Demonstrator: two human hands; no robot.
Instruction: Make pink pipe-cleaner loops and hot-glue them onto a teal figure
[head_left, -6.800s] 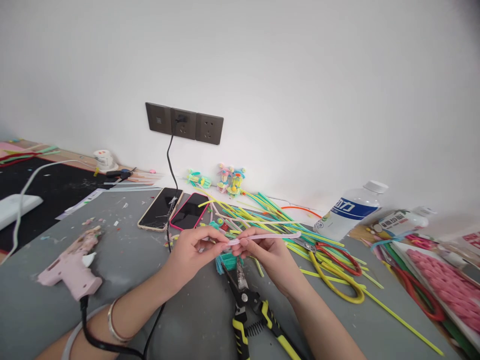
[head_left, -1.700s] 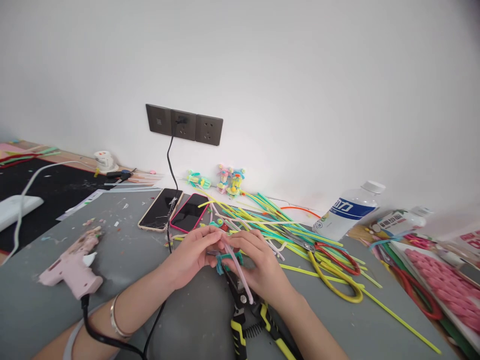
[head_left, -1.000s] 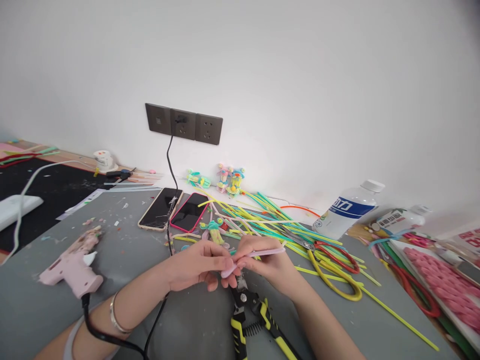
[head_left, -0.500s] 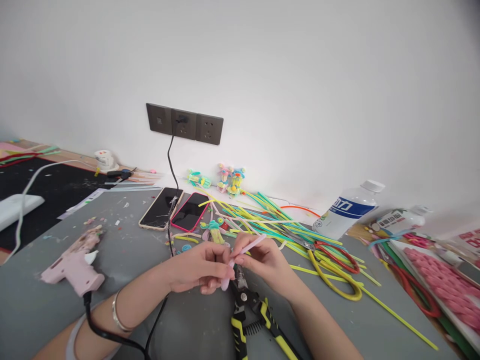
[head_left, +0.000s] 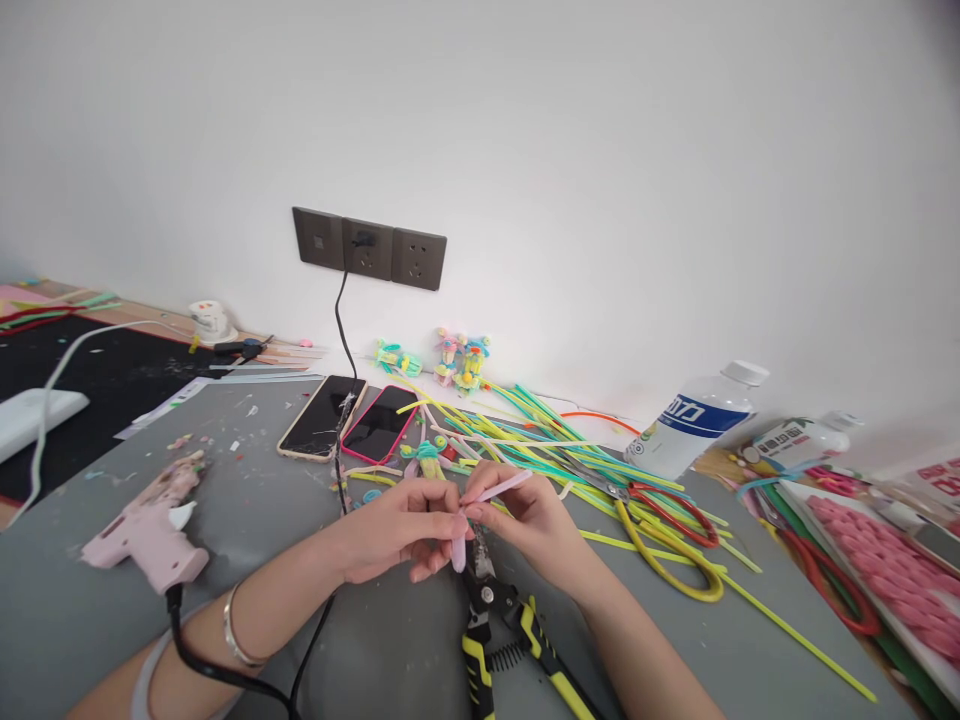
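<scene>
A pale pink pipe cleaner is held between both hands over the middle of the desk. One end points up to the right and a bent part hangs below the fingertips. My left hand pinches it with thumb and forefinger, the other fingers curled. My right hand grips it close by, its fingertips almost touching the left ones. Wire-stripping pliers with yellow-black handles lie under the hands, jaws partly hidden. Just behind, a small green and yellow pipe-cleaner figure rests on the desk.
A pink glue gun lies left, its black cord passing over my left forearm. Two phones lie behind. Yellow and green pipe cleaners, scissors and a bottle are at right. More small figures stand by the wall.
The pink pipe cleaner's lower part has swung to hang straighter down, slightly higher and to the right. My left fingertips have moved slightly up beside the right ones.
</scene>
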